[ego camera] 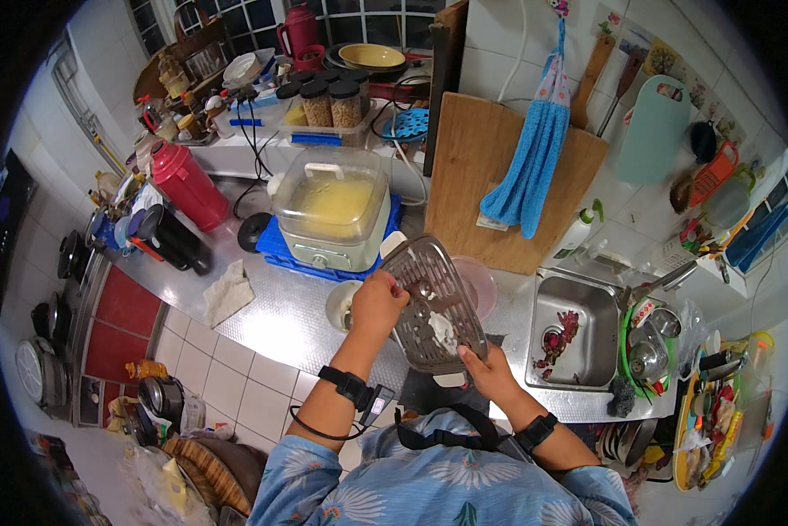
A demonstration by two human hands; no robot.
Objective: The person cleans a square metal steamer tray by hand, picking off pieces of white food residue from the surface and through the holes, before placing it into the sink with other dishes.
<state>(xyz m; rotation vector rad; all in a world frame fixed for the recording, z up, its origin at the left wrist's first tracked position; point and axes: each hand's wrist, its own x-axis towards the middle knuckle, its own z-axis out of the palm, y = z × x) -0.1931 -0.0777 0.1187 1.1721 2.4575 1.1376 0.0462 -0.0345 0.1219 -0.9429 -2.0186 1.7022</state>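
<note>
My right hand [491,376] grips the near right corner of a slotted steamer tray [437,299], thumb over the rim. The tray is translucent grey plastic with pale end handles, held tilted above the counter. A smear of white paste [442,332] sticks to its slats. My left hand [375,304] is at the tray's left side with fingers bunched together; whether they hold anything is hidden. Behind it on the counter is a white bowl [339,306], partly covered. Beyond stands an electric steamer [331,210], its clear lid over yellow contents, on a blue plastic base [275,246].
A pink translucent basin [479,283] sits behind the tray. To the right is a steel sink [575,289] with dark red scraps [558,342]. A wooden board [463,164] leans on the wall. A cloth [229,294] and red thermos [187,184] are on the left.
</note>
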